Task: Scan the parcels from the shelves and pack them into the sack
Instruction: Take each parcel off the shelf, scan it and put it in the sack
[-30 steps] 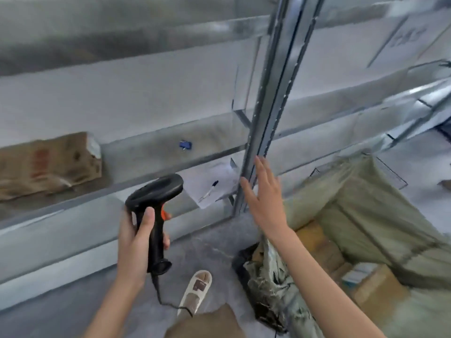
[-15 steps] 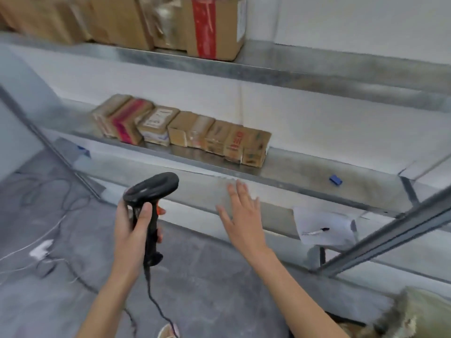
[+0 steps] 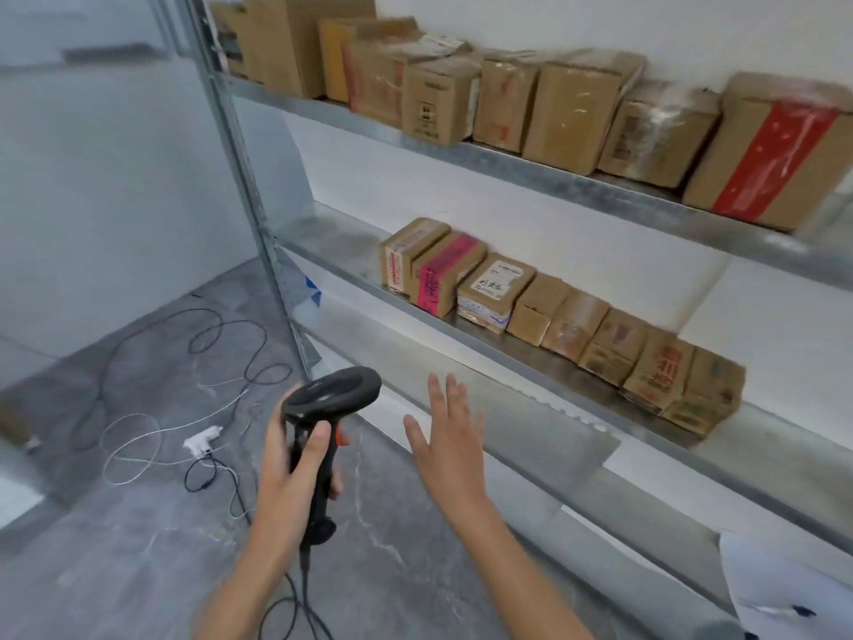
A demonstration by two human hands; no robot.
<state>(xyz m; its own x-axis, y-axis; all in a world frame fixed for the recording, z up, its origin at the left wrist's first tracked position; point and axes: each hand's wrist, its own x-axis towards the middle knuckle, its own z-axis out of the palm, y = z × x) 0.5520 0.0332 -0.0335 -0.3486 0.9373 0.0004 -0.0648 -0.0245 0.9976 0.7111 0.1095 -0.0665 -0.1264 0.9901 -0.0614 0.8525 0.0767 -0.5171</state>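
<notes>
Overhead, the metal shelving (image 3: 531,166) fills the right side of the view, its boards running from near left to far right against a white wall. On the upper board stands a line of larger cardboard boxes (image 3: 577,108), packed side by side, the one at the right end (image 3: 775,154) wrapped with a broad red strip of tape. On the middle board (image 3: 554,362) lies a row of smaller parcels (image 3: 554,316), touching one another, the row following the board's length; each parcel's long side runs back toward the wall, its short end facing out over the front edge. The second one from the left (image 3: 443,274) carries a pink label, and the third (image 3: 496,288) a white printed label on top. Grey floor (image 3: 138,547) spreads to the left, with black and white cables (image 3: 184,408) looped loosely across it and a small white plug block among them. At lower right a sheet of paper (image 3: 775,588) with a pen on it lies on a low board. The left hand (image 3: 291,478) grips a black scanner (image 3: 323,431) by its handle, fingers and thumb wrapped round it; the handle stands nearly upright, its head tips toward the shelving, and its cord hangs below. The right hand (image 3: 450,445) is held flat and spread in front of the lower board's edge, fingers straight and holding nothing, below and left of the parcels and apart from them.
</notes>
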